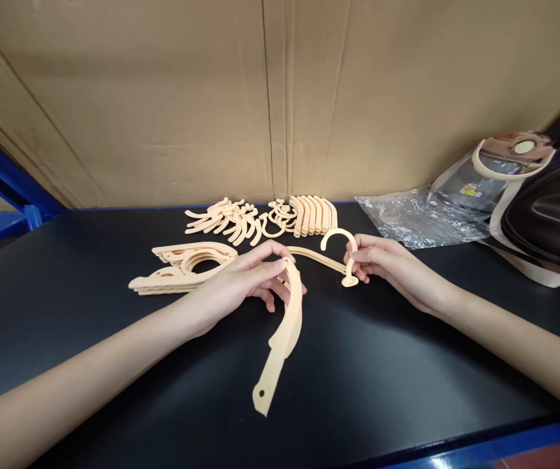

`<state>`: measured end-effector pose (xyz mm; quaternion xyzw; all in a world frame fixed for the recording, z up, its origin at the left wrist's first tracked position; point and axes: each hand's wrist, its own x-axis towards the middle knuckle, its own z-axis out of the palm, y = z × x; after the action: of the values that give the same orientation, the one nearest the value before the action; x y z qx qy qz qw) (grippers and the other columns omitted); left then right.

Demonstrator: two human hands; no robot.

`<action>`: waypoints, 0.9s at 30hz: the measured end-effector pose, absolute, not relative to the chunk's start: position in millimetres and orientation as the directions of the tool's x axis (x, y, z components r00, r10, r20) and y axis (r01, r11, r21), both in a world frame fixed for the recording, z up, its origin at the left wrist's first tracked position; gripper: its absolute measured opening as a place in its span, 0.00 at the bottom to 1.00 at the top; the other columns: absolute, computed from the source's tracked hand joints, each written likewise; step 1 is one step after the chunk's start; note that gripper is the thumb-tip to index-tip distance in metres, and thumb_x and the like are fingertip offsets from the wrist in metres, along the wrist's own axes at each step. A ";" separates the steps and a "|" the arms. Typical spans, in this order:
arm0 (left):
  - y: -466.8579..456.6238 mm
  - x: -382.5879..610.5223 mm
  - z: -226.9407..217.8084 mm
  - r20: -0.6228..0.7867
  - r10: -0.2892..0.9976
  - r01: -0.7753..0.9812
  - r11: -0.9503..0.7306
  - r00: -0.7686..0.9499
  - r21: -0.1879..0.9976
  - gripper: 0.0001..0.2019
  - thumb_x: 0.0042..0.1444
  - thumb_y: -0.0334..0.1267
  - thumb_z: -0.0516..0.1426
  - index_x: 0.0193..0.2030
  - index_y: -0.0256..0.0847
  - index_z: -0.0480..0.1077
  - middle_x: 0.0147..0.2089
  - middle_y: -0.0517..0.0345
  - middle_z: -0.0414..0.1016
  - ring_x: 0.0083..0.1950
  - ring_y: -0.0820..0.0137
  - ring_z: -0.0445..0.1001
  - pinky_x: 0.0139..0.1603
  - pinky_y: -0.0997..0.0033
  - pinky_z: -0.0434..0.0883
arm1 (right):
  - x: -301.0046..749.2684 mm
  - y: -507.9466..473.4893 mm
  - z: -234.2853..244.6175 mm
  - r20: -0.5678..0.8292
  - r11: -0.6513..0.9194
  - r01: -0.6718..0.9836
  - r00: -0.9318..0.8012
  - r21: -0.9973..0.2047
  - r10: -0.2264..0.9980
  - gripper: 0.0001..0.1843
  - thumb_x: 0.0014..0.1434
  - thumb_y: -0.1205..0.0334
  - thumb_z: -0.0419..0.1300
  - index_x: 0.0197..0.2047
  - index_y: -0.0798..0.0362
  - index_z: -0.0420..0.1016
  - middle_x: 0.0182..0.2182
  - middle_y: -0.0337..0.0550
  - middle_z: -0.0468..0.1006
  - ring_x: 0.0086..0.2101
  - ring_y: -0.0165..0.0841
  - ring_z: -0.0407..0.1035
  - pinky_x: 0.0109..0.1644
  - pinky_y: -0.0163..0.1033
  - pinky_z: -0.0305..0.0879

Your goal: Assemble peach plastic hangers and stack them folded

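Observation:
Cream plastic parts, shaped like pieces of a folding clothes hanger, lie around my hands. My left hand (240,281) pinches a hanger arm (290,319) at its upper end; the arm hangs toward me, with a hole at its lower tip and a second layer overlapping it. A cream hanger hook (353,251) is upright in the fingers of my right hand (387,264), its round foot pointing down. Between the hands, another long arm piece (319,258) reaches toward the right fingertips; whether they touch it I cannot tell. Left of my left hand lies a stack of folded hangers (182,281).
On the black table (407,378), loose short arms (221,218), several hooks (274,225) and a row of curved arms (315,215) lie along the cardboard wall (162,104). At right are clear plastic wrap (407,215), a transparent bottle (480,185) and a dark bag (553,208).

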<state>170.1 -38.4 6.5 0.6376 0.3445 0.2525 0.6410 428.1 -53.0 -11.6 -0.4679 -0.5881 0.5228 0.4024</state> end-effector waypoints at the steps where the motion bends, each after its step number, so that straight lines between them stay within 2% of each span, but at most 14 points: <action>1: -38.8 170.4 6.6 -0.130 0.756 0.113 0.074 0.641 0.991 0.08 0.68 0.42 0.51 0.41 0.41 0.61 0.38 0.54 0.79 0.34 0.72 0.76 0.32 0.76 0.70 | 428.0 -53.3 -11.5 -0.016 0.017 0.132 -0.240 -0.991 0.971 0.07 0.59 0.60 0.58 0.31 0.52 0.66 0.27 0.36 0.71 0.28 0.27 0.62 0.34 0.35 0.59; 5: -40.9 171.0 6.7 -0.160 0.751 0.107 0.119 0.641 0.987 0.06 0.68 0.40 0.51 0.42 0.41 0.61 0.33 0.56 0.79 0.29 0.74 0.75 0.30 0.78 0.71 | 428.0 -53.9 -10.7 -0.012 0.024 0.141 -0.248 -0.990 0.969 0.08 0.60 0.60 0.58 0.31 0.52 0.66 0.28 0.37 0.72 0.28 0.27 0.63 0.35 0.35 0.60; 9: -41.2 171.6 7.8 -0.169 0.753 0.093 0.143 0.636 0.985 0.06 0.68 0.40 0.51 0.40 0.41 0.61 0.34 0.54 0.80 0.30 0.72 0.78 0.31 0.77 0.73 | 427.6 -53.6 -9.9 -0.012 0.029 0.160 -0.250 -0.987 0.968 0.08 0.60 0.59 0.57 0.30 0.53 0.66 0.27 0.37 0.72 0.28 0.27 0.63 0.35 0.35 0.60; 14: -42.5 171.5 11.1 -0.262 0.738 0.123 0.238 0.621 0.963 0.08 0.67 0.45 0.49 0.41 0.44 0.58 0.30 0.53 0.81 0.20 0.71 0.75 0.18 0.79 0.70 | 426.1 -53.7 -10.5 -0.019 0.020 0.151 -0.258 -0.988 0.966 0.08 0.61 0.60 0.57 0.31 0.52 0.66 0.28 0.40 0.75 0.28 0.28 0.66 0.33 0.34 0.62; 22: -51.1 173.1 17.9 -0.343 0.658 0.185 0.300 0.671 0.936 0.09 0.67 0.46 0.48 0.39 0.44 0.57 0.24 0.59 0.77 0.17 0.68 0.75 0.15 0.80 0.67 | 416.7 -49.9 1.2 -0.029 -0.016 0.057 -0.237 -0.998 0.971 0.05 0.61 0.62 0.57 0.34 0.52 0.65 0.27 0.39 0.75 0.25 0.27 0.68 0.29 0.33 0.66; 27: -51.2 172.4 19.2 -0.376 0.621 0.232 0.302 0.688 0.925 0.09 0.67 0.48 0.47 0.41 0.45 0.57 0.25 0.56 0.78 0.16 0.66 0.75 0.13 0.79 0.65 | 391.6 -51.8 6.3 -0.074 -0.085 -0.034 -0.244 -0.996 0.967 0.06 0.59 0.61 0.58 0.35 0.51 0.63 0.27 0.36 0.73 0.23 0.27 0.68 0.25 0.33 0.67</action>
<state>172.4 -51.2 19.2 0.5750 0.3712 0.1357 0.7163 391.6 -51.8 6.3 -0.4437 -0.5259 0.5878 0.4255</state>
